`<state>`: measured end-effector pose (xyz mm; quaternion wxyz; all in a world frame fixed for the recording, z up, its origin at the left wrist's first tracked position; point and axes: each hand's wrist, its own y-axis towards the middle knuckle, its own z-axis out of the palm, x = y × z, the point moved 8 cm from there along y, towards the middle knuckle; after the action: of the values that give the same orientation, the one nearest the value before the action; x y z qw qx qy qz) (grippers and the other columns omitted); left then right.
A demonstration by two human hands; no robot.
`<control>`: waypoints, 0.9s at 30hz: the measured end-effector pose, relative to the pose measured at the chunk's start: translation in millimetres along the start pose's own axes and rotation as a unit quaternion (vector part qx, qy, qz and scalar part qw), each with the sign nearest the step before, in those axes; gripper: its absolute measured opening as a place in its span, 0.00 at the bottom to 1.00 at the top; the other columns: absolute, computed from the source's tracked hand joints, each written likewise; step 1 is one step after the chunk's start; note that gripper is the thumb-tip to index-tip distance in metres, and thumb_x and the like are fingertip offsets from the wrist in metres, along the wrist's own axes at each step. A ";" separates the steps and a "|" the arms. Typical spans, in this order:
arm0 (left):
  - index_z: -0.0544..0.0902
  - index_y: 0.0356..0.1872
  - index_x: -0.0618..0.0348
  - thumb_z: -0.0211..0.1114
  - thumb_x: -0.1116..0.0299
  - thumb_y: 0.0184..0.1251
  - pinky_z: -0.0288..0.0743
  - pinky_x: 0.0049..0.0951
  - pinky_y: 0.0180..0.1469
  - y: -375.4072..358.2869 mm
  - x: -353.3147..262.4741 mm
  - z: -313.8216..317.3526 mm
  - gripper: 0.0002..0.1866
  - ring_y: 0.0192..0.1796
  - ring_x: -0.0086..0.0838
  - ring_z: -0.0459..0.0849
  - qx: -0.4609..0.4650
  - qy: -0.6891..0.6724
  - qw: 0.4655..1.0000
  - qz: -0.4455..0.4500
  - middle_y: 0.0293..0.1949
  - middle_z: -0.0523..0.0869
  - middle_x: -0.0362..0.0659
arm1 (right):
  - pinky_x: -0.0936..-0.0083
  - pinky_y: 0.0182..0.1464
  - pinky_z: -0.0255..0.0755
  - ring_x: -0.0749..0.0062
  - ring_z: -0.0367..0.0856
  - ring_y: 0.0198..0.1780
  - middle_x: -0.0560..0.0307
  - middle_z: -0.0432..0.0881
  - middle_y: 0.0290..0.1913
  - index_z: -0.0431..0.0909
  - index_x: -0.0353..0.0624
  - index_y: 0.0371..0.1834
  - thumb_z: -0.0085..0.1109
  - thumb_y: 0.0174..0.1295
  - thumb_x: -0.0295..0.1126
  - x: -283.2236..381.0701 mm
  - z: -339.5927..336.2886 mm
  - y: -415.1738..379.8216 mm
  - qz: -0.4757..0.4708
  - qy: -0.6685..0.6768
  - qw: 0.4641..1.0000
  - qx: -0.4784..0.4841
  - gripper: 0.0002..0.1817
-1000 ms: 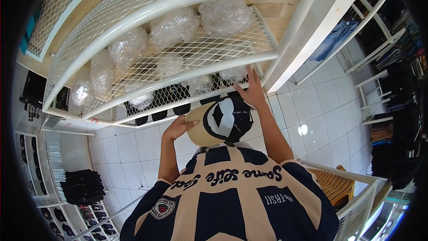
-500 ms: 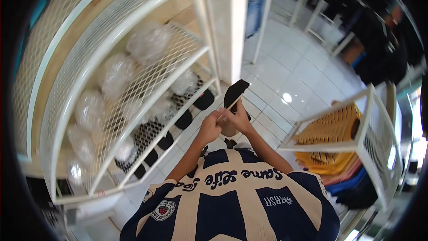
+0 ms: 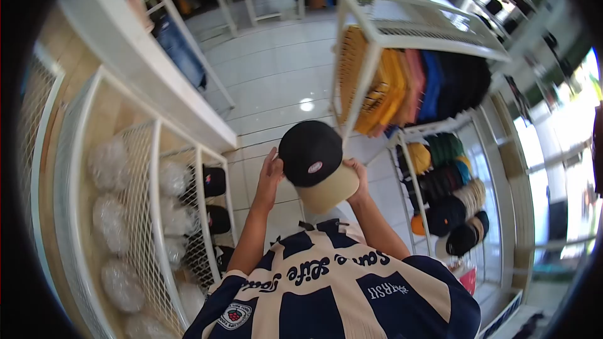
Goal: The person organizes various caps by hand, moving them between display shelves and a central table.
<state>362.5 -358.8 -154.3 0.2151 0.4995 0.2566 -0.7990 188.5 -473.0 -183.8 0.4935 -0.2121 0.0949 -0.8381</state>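
A baseball cap (image 3: 308,150) with a black crown, a small oval badge and a tan brim is held out in front of my chest, badge facing up. My right hand (image 3: 359,182) grips the side of the brim, some of its fingers hidden beneath. At the opposite edge of the crown is my left hand (image 3: 270,172), open, its fingers stretched upward right beside the black fabric.
On the left, a white mesh shelf (image 3: 141,169) carries clear plastic-wrapped bundles (image 3: 112,223) and dark caps (image 3: 215,181). Hanging clothes (image 3: 408,81) fill a white rack at the upper right. Below it, caps (image 3: 449,213) sit in rows on another rack. White tiles (image 3: 270,72) cover the floor.
The cap has turned from edge-on to show its crown and brim. My hands have moved apart to its two sides. The view has swung right, toward the clothes rack.
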 end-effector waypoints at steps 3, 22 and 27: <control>0.73 0.61 0.63 0.62 0.60 0.70 0.70 0.30 0.60 -23.1 27.5 73.0 0.24 0.57 0.30 0.79 0.188 -0.095 0.969 -0.126 0.54 0.81 0.47 | 0.63 0.48 0.80 0.54 0.85 0.40 0.44 0.84 0.42 0.76 0.33 0.49 0.47 0.59 0.35 1.9 -34.8 -66.8 -0.035 0.060 0.997 -0.020 0.20; 0.77 0.56 0.67 0.61 0.69 0.71 0.70 0.22 0.58 -185.0 175.8 416.2 0.17 0.51 0.21 0.78 0.593 0.154 0.776 -0.148 0.50 0.83 0.41 | 0.79 0.38 0.80 0.71 0.82 0.40 0.53 0.81 0.44 0.65 0.34 0.66 0.64 0.62 0.32 77.4 -247.7 -438.0 -0.321 -0.153 0.811 -0.465 0.31; 0.79 0.48 0.67 0.65 0.71 0.67 0.72 0.21 0.52 -251.0 260.0 528.1 0.13 0.47 0.19 0.78 0.660 0.211 0.706 -0.148 0.46 0.84 0.40 | 0.77 0.42 0.82 0.71 0.83 0.40 0.52 0.81 0.43 0.64 0.30 0.64 0.65 0.60 0.28 94.8 -332.5 -512.5 -0.321 -0.060 0.817 -0.475 0.30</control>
<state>-257.6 -516.7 -146.6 -0.3504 0.6253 -0.2264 -0.6595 -404.3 -318.3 -266.8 0.0391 -0.4883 0.3786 -0.7853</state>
